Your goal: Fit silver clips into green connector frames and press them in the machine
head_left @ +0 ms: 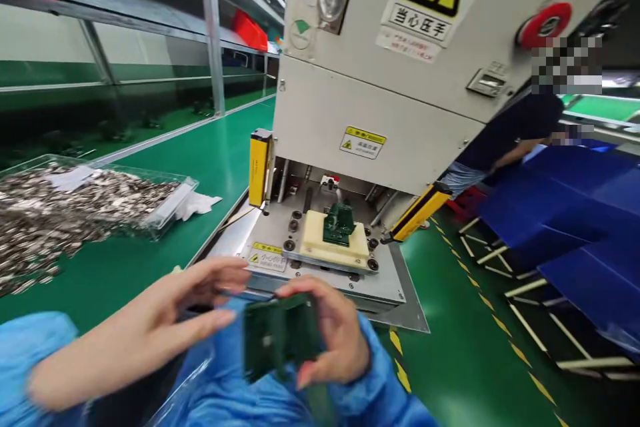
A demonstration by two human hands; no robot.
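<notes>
A dark green part (280, 337), blurred by motion, is held in my right hand (335, 333), fingers above it and thumb below. Just to its left, my left hand (185, 313) is spread with thumb and fingers apart, holding nothing and not touching the part. Beyond both hands, a similar green piece (339, 223) sits on a cream block (313, 237) bolted to the metal base of a press machine (360, 113).
Many small metal pieces (30, 233) lie on the green bench at left, some in a clear tray (167, 210). Yellow guards (259, 170) flank the press opening. At right, a person (520, 127) is near blue-covered racks (555, 200). Red bins (250, 31) stand on the shelves.
</notes>
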